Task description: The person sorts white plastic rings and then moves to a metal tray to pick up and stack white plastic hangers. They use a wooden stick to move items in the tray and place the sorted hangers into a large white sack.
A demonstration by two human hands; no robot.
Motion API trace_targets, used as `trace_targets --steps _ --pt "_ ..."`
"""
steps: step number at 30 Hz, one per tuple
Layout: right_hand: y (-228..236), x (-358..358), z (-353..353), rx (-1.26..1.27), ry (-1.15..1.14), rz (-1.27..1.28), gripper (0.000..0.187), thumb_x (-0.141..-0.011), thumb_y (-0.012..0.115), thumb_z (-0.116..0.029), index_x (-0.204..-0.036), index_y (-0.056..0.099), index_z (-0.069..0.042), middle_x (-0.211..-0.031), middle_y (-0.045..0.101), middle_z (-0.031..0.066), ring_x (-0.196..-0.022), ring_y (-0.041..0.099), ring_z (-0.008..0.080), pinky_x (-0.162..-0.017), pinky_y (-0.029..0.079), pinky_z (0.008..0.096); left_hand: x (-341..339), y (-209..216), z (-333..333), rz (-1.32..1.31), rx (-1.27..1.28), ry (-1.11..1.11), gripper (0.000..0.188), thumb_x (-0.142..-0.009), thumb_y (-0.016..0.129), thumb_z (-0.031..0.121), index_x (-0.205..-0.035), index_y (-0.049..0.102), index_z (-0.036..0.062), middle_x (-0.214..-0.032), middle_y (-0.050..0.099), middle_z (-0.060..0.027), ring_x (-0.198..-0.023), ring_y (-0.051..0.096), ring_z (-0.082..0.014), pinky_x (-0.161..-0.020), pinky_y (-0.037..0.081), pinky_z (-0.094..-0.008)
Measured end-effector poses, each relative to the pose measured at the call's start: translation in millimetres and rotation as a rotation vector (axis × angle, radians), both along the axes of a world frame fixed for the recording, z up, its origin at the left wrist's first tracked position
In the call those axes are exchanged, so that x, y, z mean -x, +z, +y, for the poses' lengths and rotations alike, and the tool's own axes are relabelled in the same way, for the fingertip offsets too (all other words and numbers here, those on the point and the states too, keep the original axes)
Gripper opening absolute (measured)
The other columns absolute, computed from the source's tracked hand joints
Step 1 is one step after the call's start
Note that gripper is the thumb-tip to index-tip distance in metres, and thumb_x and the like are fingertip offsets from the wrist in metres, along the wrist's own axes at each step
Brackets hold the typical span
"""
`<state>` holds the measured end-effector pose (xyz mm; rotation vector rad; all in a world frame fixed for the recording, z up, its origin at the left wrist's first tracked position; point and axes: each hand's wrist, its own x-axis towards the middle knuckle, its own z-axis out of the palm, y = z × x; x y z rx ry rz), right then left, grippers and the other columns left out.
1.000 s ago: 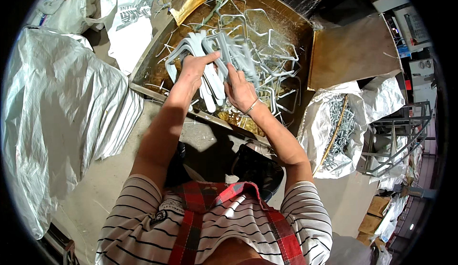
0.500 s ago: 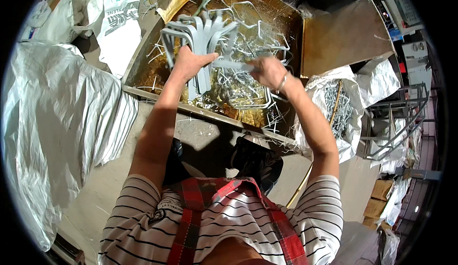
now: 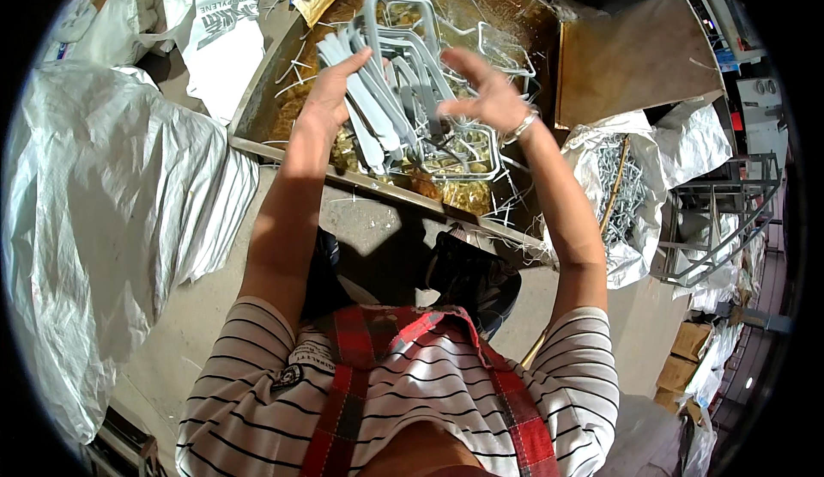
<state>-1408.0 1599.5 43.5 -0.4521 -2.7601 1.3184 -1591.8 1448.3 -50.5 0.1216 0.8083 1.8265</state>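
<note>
My left hand (image 3: pixel 328 95) is closed around the near-left side of a bundle of grey bent plastic frames (image 3: pixel 373 112). The frames are U-shaped, nested together and tilted above a shallow metal-edged trough (image 3: pixel 412 200). My right hand (image 3: pixel 489 99), somewhat blurred, hovers just right of the bundle. Its fingers are spread and nothing shows in them. Beneath both hands, more thin grey frames (image 3: pixel 485 172) and loose strips lie in the trough over a wet-looking, yellowish-brown bottom.
A large white woven sack (image 3: pixel 112 219) stands at left, with a printed white sack (image 3: pixel 223 56) behind it. At right, an open white sack (image 3: pixel 571 164) holds small grey pieces and a stick (image 3: pixel 616 185). A brown panel (image 3: pixel 639 60) borders the trough's right side.
My right hand has let go of a grey strip and opened. The bundle in my left hand has turned, its lower ends now slanting to the right.
</note>
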Motion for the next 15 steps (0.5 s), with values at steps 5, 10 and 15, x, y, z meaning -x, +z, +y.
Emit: trace_targets --steps 5,10,15 --pt "-36 10 -43 -0.398 0.379 -0.325 0.098 -0.056 0.078 -0.048 -0.131 0.031 -0.007 -0.136 0.03 0.0214 -0.128 0.026 0.0296 -0.109 0.012 0.0394 -1 -5 4 -0.17 -0.056 0.044 0.026 -0.085 0.059 0.023 -0.09 0.057 -0.0022 -0.079 0.061 -0.0128 -0.07 0.061 -0.0229 -0.066 0.053 -0.0341" --pt "-66 17 -75 0.211 0.128 -0.051 0.038 -0.067 0.077 -0.036 -0.085 0.061 -0.007 -0.078 0.063 0.0072 -0.073 0.058 0.0197 -0.074 0.046 0.0335 1 -15 10 -0.247 -0.04 0.158 0.026 -0.086 0.056 0.022 -0.095 0.054 -0.0025 -0.081 0.061 -0.0152 -0.072 0.061 -0.0267 -0.069 0.052 -0.0391" --pt "-35 16 -69 0.026 0.163 -0.298 0.036 -0.069 0.071 -0.038 -0.078 0.065 -0.003 -0.069 0.062 0.0142 -0.065 0.057 0.0242 -0.063 0.045 0.0342 -11 -8 3 -0.237 0.019 0.253 0.024 -0.088 0.053 0.025 -0.089 0.056 0.0009 -0.077 0.061 -0.0115 -0.068 0.06 -0.0233 -0.068 0.052 -0.0353"
